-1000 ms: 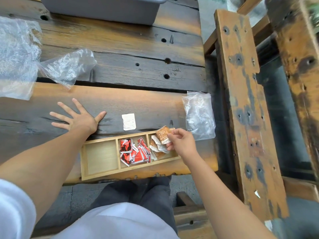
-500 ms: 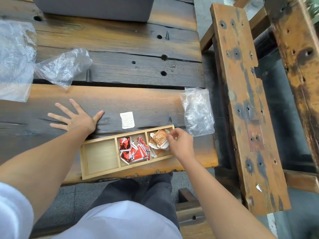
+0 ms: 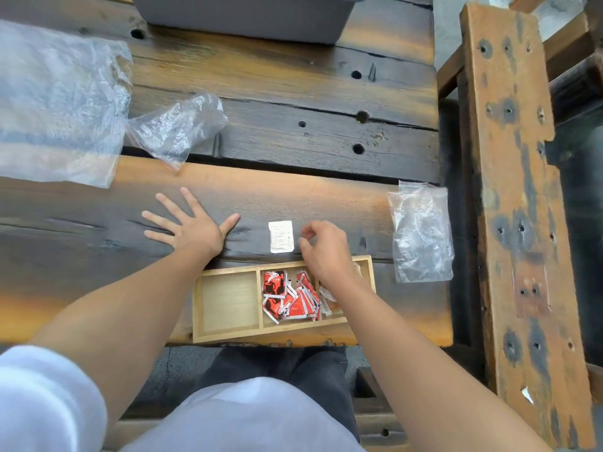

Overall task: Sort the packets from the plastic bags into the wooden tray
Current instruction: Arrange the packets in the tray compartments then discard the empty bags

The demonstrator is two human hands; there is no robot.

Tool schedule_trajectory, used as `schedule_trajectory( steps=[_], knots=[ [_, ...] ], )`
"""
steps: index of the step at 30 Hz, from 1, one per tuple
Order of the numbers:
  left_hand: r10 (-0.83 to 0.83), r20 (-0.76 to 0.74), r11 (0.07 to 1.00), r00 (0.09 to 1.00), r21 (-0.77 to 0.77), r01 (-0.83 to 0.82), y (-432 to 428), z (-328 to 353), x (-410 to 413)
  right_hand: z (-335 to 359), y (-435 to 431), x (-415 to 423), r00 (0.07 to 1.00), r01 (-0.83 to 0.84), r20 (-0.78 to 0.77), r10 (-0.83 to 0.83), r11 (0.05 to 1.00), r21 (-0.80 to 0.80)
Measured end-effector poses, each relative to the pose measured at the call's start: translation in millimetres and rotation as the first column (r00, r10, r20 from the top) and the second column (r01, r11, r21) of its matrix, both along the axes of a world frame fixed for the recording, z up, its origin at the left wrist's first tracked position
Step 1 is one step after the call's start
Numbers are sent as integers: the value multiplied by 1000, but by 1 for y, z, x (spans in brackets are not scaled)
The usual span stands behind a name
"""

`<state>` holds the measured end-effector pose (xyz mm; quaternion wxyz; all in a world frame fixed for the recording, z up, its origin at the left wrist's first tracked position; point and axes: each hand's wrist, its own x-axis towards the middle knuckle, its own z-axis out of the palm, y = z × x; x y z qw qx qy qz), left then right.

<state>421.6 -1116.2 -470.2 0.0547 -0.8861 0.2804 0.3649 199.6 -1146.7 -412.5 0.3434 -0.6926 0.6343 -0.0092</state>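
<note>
A wooden tray [image 3: 228,336] with three compartments lies at the table's near edge. Its left compartment holds nothing, the middle one holds several red packets [image 3: 287,296], and the right one holds brown and white packets [image 3: 328,303], partly hidden by my right wrist. A single white packet [image 3: 281,236] lies on the table just beyond the tray. My right hand [image 3: 323,247] hovers beside that packet with curled fingers and nothing in it. My left hand [image 3: 192,225] rests flat on the table, fingers spread, left of the white packet.
Three clear plastic bags lie around: a small one [image 3: 421,234] right of the tray, a crumpled one [image 3: 176,128] at the back left, a large one [image 3: 55,102] at the far left. A grey bin [image 3: 241,14] stands at the back. A wooden bench [image 3: 522,223] runs along the right.
My right hand put the brown packet into the tray's right compartment, let it go, and moved up and left to the white packet on the table. My left hand stayed flat.
</note>
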Motion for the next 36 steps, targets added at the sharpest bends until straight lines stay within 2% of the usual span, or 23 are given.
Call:
schedule_trajectory(
  steps=[7, 14, 20, 23, 30, 36],
  knots=[
    [-2, 5, 1000, 1000, -12, 2, -1, -7, 3, -23, -12, 30, 950, -253, -165, 264, 964, 81],
    [0, 22, 1000, 1000, -2, 0, -2, -10, 4, -30, -19, 39, 919, -307, -239, 314, 949, 64],
    [-6, 26, 1000, 1000, -3, 6, -2, -10, 4, -26, -21, 33, 962, -213, -158, 222, 974, 70],
    [-6, 16, 1000, 1000, 0, 6, -2, -8, 4, -18, -23, 24, 992, -100, -66, 105, 992, 78],
    [-5, 3, 1000, 1000, 9, 5, -2, 0, 1, 16, -18, -22, 998, 28, 57, -25, 998, -56],
    [-29, -10, 999, 1000, 22, 30, 2, 4, -2, 38, 18, -66, 989, 135, 84, -124, 982, -131]
  ],
)
